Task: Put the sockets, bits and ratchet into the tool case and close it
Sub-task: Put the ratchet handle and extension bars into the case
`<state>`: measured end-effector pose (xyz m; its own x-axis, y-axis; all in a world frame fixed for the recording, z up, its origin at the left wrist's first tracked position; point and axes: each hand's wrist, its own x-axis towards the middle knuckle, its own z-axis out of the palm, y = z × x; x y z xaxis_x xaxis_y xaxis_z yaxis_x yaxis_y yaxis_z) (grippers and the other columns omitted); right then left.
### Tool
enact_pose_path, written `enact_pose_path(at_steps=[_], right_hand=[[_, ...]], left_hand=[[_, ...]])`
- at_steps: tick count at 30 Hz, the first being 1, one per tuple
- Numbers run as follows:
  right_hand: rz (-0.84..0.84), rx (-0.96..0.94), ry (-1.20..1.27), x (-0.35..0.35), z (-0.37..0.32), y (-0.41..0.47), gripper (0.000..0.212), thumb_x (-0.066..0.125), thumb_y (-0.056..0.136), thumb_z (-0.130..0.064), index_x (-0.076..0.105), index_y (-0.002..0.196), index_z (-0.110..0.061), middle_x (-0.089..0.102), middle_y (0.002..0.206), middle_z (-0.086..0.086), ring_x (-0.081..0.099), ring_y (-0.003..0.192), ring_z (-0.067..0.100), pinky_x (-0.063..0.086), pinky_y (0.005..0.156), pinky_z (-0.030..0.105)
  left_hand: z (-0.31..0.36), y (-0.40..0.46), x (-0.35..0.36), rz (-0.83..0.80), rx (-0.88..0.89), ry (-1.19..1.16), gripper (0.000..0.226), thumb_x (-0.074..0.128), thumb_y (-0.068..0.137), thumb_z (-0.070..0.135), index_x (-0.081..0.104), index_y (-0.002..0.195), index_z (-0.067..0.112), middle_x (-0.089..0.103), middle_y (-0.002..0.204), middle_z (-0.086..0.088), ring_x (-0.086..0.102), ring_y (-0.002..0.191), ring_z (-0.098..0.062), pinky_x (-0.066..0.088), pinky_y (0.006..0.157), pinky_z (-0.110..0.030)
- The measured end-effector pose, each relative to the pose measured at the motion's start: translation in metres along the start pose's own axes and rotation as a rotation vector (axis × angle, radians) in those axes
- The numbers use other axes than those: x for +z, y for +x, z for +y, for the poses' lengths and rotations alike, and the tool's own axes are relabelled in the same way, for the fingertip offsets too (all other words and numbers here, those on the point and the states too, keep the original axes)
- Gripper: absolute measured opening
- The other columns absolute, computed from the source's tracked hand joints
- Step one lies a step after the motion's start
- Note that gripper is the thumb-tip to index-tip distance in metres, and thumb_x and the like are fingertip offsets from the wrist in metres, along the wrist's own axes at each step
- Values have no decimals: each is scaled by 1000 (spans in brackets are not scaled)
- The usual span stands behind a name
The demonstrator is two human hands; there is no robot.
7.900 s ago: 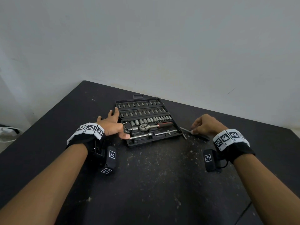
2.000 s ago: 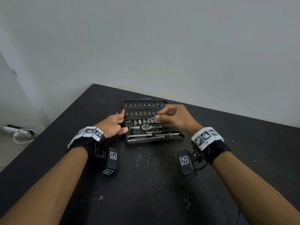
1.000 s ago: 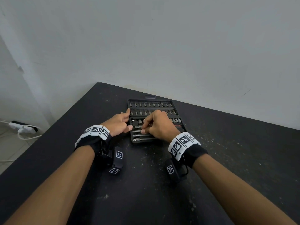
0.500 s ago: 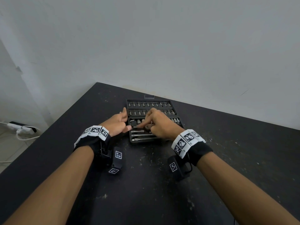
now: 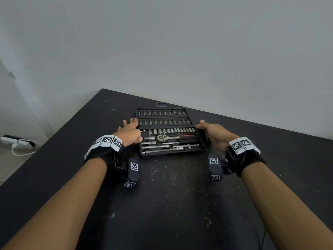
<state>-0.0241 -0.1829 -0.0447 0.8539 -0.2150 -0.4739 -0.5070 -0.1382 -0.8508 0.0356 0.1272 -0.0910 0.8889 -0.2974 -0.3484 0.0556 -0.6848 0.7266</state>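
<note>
The black tool case (image 5: 162,153) lies open on the dark table (image 5: 171,195). Two rows of bits (image 5: 162,113) fill its far half. A row of sockets (image 5: 171,131) sits below them. The ratchet (image 5: 163,137) with a red handle lies in its slot, above several extension bars (image 5: 162,147). My left hand (image 5: 128,132) rests against the case's left edge, fingers straight and spread. My right hand (image 5: 213,134) is at the right edge, and its fingers curl round the side of the case.
A latch tab (image 5: 161,104) juts from the case's far edge, close to the white wall. The table's left edge runs diagonally; a white power strip (image 5: 18,142) with a cable lies on the floor beyond it. Dusty specks mark the tabletop.
My right hand has come off the ratchet and moved right to the case's right edge. The ratchet now lies uncovered in its slot. My left hand stays at the left edge.
</note>
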Motion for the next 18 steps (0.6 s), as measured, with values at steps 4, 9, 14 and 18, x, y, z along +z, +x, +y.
enact_pose_path(at_steps=[4,9,14,18], right_hand=[[-30,-23,-6,2,5,-7,46,36,111,-41,64,135,-14,70,123,2,66,109,14,53,87,30],[-8,-39,-116,2,9,-3,47,37,111,-41,66,133,-12,65,134,13,60,127,29,43,115,47],[28,-149,-307,-14,17,-4,41,43,110,-34,71,128,-10,67,134,11,60,128,28,41,117,46],[101,-210,-497,-37,25,-5,29,61,103,-21,73,125,-7,64,139,5,52,138,21,33,109,25]], left_hand=[[-1,-5,0,-21,16,-29,86,47,95,-9,-4,161,13,-8,169,-6,-24,151,-26,-19,117,-46],[1,-8,1,-30,27,5,82,46,98,-7,-4,161,10,2,169,-8,-17,153,-20,-15,119,-47],[15,-13,-1,-84,5,91,86,47,94,-9,-7,160,8,16,167,-10,2,155,-24,-1,124,-53],[32,-21,10,-119,14,86,92,47,89,-13,-6,161,10,25,164,-13,32,147,-29,27,117,-36]])
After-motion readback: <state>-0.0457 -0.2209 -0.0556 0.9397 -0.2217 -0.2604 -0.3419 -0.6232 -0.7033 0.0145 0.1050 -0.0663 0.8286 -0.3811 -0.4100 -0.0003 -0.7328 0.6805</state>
